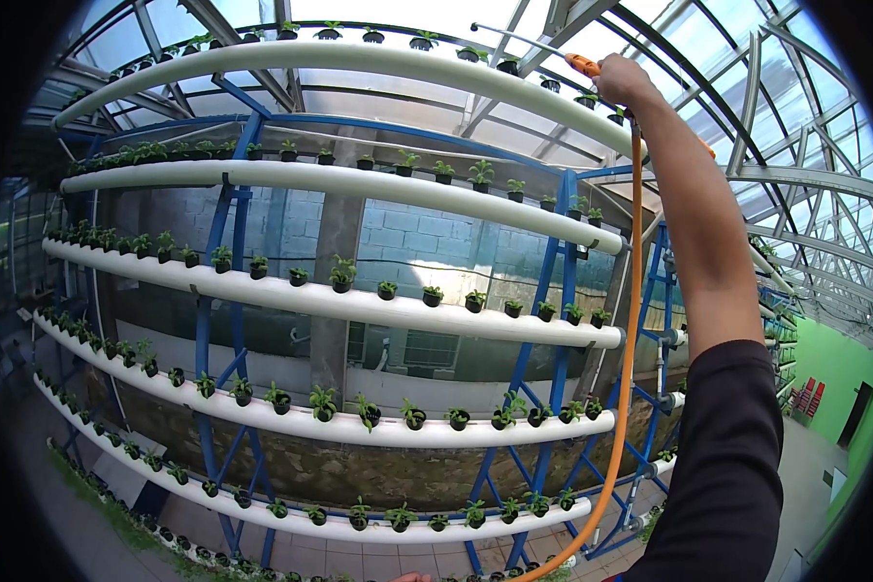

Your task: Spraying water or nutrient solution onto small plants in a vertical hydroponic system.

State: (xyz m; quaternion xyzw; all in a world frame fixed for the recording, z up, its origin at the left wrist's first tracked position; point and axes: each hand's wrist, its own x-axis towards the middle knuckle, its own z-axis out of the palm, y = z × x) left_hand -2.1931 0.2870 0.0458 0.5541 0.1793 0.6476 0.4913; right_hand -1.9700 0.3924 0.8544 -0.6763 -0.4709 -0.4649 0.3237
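Note:
My right hand (623,81) is raised at the upper right, closed around the orange handle of a spray wand (582,65). The wand's thin metal tube points left above the top white pipe (407,62), over its small potted seedlings (423,41). An orange hose (631,305) hangs from the handle and curves down to the bottom edge. Of my left hand (412,577) only a sliver shows at the bottom edge, close to the hose; whether it holds anything is hidden.
Several white pipes (349,295) with seedlings in black cups run in tiers on a blue metal frame (545,291). A block wall (422,225) stands behind. More racks, a green wall (829,364) and red chairs (815,399) are at the right.

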